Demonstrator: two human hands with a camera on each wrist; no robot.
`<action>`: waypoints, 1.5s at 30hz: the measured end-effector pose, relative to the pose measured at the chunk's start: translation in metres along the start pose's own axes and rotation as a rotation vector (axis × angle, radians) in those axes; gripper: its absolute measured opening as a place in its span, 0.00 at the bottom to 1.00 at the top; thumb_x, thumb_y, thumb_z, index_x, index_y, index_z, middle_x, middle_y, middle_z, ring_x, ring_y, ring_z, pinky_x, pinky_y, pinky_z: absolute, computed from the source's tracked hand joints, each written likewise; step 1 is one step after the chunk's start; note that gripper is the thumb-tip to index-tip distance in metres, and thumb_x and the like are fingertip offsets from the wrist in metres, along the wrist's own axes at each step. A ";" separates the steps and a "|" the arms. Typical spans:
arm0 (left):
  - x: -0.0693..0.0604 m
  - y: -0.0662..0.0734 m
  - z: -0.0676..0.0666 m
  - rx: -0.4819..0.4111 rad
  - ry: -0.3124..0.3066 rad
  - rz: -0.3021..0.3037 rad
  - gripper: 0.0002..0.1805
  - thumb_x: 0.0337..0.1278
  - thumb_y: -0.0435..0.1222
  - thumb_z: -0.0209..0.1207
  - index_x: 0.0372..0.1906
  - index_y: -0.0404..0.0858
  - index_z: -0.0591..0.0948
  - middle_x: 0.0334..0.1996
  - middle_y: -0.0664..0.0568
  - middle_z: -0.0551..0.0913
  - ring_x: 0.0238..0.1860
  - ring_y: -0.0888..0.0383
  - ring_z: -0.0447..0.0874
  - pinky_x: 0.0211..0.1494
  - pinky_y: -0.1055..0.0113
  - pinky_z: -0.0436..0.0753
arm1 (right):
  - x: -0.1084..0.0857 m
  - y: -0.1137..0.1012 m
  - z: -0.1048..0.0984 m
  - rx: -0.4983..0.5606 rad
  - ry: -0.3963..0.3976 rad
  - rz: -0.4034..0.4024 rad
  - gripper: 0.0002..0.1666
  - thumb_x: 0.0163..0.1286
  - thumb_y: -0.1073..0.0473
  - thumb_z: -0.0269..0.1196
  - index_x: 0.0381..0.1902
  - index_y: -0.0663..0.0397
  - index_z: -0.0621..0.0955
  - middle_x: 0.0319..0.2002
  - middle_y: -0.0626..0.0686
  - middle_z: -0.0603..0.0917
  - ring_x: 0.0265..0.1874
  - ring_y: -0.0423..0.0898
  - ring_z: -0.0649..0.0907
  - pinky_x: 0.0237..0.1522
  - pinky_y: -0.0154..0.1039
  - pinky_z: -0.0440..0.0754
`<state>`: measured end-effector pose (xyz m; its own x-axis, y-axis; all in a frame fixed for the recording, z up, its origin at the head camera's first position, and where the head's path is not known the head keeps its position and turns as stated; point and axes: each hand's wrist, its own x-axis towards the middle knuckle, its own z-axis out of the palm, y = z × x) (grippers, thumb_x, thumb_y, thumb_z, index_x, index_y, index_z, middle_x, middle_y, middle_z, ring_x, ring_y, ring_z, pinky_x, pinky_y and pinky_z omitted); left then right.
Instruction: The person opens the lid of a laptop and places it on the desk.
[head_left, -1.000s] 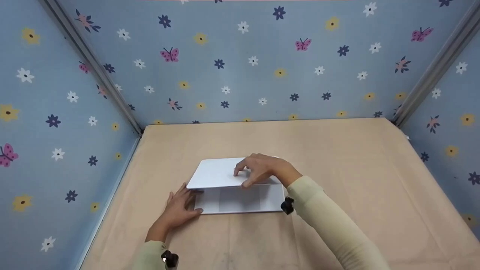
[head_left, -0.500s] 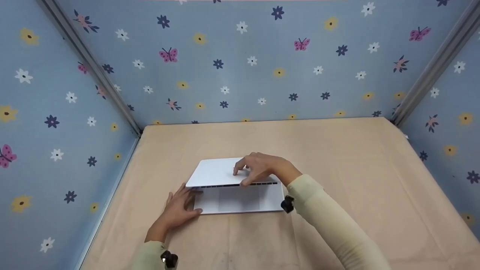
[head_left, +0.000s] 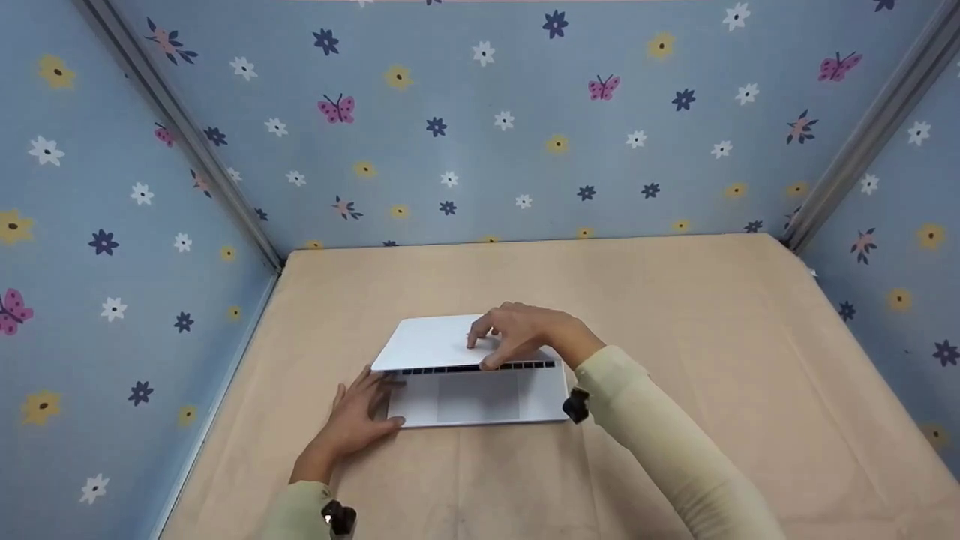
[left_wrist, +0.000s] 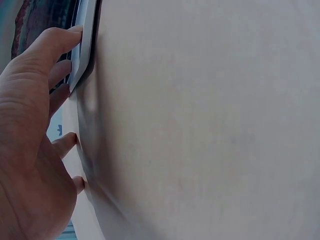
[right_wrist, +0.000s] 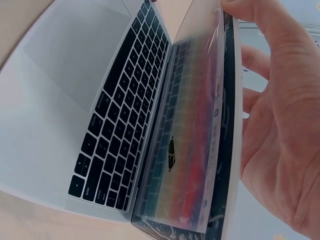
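A silver laptop (head_left: 416, 401) lies on the cloth-covered table with its lid (head_left: 431, 341) partly raised, tilted toward me. My right hand (head_left: 525, 334) pinches the lid's front edge, the thumb at the rim and the fingers on the outer face. In the right wrist view, the black keyboard (right_wrist: 127, 107) and the lit, colourful screen (right_wrist: 192, 150) show between base and lid; a clear film seems to cover the screen. My left hand (head_left: 356, 416) rests at the laptop's left side, thumb touching the front corner. Some of its fingers (left_wrist: 65, 145) are spread onto the table.
The beige cloth (head_left: 675, 300) has creases and spreads around the laptop on all sides. Blue flowered walls (head_left: 510, 97) enclose the back and both sides, with grey metal posts (head_left: 187, 127) at the corners. A small black device sits at each wrist.
The lid's front edge has risen slightly under my right hand, and a row of black keys has come into view below it. My left hand has stayed in place.
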<state>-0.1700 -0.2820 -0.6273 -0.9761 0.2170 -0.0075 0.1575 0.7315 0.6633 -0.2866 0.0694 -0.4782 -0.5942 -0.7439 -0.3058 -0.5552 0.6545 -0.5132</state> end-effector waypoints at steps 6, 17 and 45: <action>0.005 -0.013 0.005 0.038 -0.005 0.005 0.48 0.60 0.62 0.75 0.75 0.32 0.82 0.86 0.35 0.71 0.93 0.29 0.50 0.87 0.14 0.38 | -0.001 -0.002 -0.002 0.011 -0.013 0.004 0.27 0.72 0.43 0.72 0.66 0.43 0.90 0.75 0.51 0.86 0.70 0.57 0.82 0.79 0.63 0.79; 0.001 0.008 -0.002 0.044 -0.029 -0.035 0.47 0.61 0.54 0.77 0.79 0.34 0.79 0.87 0.36 0.70 0.92 0.26 0.49 0.88 0.15 0.37 | -0.003 -0.001 -0.006 0.035 -0.009 -0.024 0.26 0.74 0.46 0.71 0.66 0.44 0.89 0.74 0.51 0.87 0.76 0.57 0.83 0.81 0.62 0.79; 0.001 0.021 -0.008 0.108 -0.072 -0.072 0.43 0.64 0.53 0.75 0.78 0.34 0.80 0.89 0.39 0.68 0.93 0.28 0.49 0.89 0.16 0.40 | -0.003 0.001 -0.011 0.048 0.011 -0.042 0.25 0.75 0.46 0.70 0.65 0.45 0.90 0.73 0.50 0.88 0.76 0.60 0.85 0.80 0.62 0.82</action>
<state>-0.1689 -0.2715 -0.6073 -0.9729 0.2044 -0.1080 0.1067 0.8112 0.5749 -0.2923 0.0742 -0.4689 -0.5779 -0.7685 -0.2745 -0.5514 0.6157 -0.5629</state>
